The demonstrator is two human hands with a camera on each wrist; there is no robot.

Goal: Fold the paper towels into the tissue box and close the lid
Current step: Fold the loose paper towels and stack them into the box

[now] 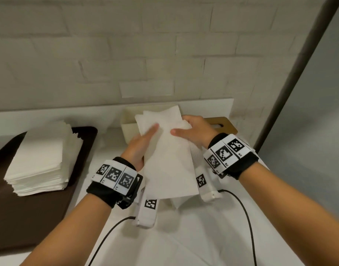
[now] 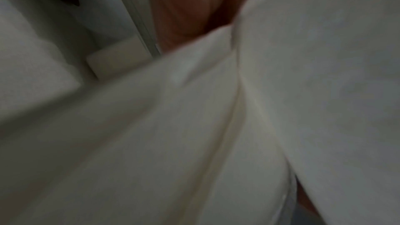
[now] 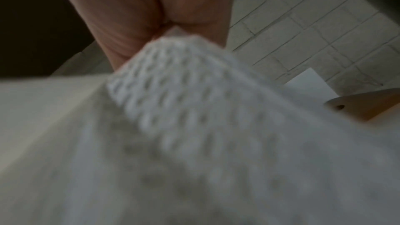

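Both hands hold white paper towels (image 1: 168, 150) up in front of the cream tissue box (image 1: 128, 124), which stands open against the wall. My left hand (image 1: 140, 144) grips the left edge with its thumb laid across the front. My right hand (image 1: 193, 131) grips the right side, thumb on top. The towels hang down between the wrists and hide most of the box. The wooden lid (image 1: 222, 124) lies to the right of the box. Both wrist views are filled by blurred towel (image 2: 238, 126) (image 3: 194, 126) under the palm.
A tall stack of flat paper towels (image 1: 43, 160) sits on a dark brown tray (image 1: 30, 217) at the left. A white brick wall (image 1: 145, 54) rises behind the box. A dark post (image 1: 299, 73) slants at the right. Cables (image 1: 247, 217) trail over the white tabletop (image 1: 184, 237).
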